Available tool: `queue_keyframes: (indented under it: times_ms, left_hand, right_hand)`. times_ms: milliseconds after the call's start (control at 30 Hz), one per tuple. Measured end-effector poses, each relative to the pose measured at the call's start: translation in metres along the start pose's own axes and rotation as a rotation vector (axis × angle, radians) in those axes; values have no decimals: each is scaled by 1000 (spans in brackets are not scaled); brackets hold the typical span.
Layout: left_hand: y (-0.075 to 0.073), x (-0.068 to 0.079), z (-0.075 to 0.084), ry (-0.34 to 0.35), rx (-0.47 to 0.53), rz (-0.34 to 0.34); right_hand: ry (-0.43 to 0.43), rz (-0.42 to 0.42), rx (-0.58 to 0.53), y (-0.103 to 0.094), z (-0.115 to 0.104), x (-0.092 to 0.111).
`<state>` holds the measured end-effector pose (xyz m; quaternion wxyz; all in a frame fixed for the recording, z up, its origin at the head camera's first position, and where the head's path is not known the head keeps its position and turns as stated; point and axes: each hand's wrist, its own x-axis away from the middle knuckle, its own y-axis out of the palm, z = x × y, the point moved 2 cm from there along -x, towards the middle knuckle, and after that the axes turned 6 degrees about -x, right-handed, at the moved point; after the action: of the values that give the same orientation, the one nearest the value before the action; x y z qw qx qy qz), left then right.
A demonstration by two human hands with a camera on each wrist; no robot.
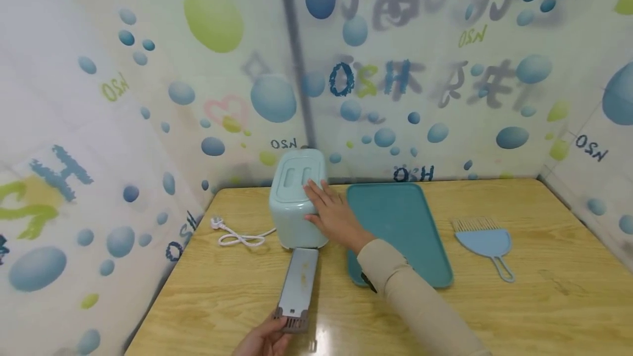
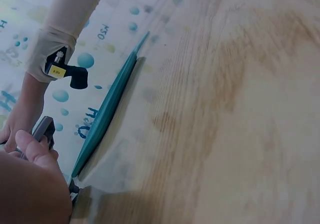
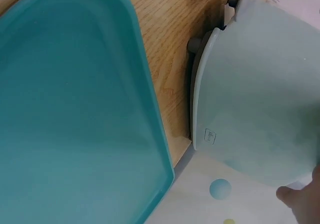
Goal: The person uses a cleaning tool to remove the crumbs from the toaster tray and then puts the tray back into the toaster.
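Note:
A pale mint toaster [image 1: 296, 218] with a lid over its top stands near the back of the table. From its lower front a long metal crumb tray [image 1: 298, 279] with a brown slotted end reaches toward me. Whether its far tip is still inside the toaster cannot be told. My left hand [image 1: 264, 338] pinches the brown end, thumb on top. My right hand [image 1: 338, 216] rests on the toaster's top right edge, fingers extended. In the right wrist view the toaster's side [image 3: 250, 94] fills the right, with a fingertip [image 3: 295, 199] at its edge.
A teal serving tray [image 1: 395, 224] lies right of the toaster, under my right forearm. Farther right lies a blue hand brush [image 1: 483, 239]. The toaster's white cord and plug [image 1: 242, 238] lie on the left of the wooden table [image 1: 222, 301]. Patterned walls [image 1: 445, 142] enclose the table's back and sides.

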<state>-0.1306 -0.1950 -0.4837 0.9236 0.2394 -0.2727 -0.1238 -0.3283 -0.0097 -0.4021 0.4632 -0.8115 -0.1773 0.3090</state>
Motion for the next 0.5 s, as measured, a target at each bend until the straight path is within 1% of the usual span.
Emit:
queue_keyframes:
  times_ms: [133, 267, 333, 500]
  left_hand:
    - [2, 3, -2, -15, 8, 6]
    - [3, 6, -3, -26, -6, -34]
    - [4, 7, -3, -29, -21, -44]
    - [8, 8, -2, -32, -50, -8]
  right_hand:
    - [-21, -10, 6, -4, 1, 1]
    - [-17, -23, 15, -7, 3, 4]
    - [-17, -29, 17, -9, 3, 6]
    - [-49, -14, 23, -16, 6, 12]
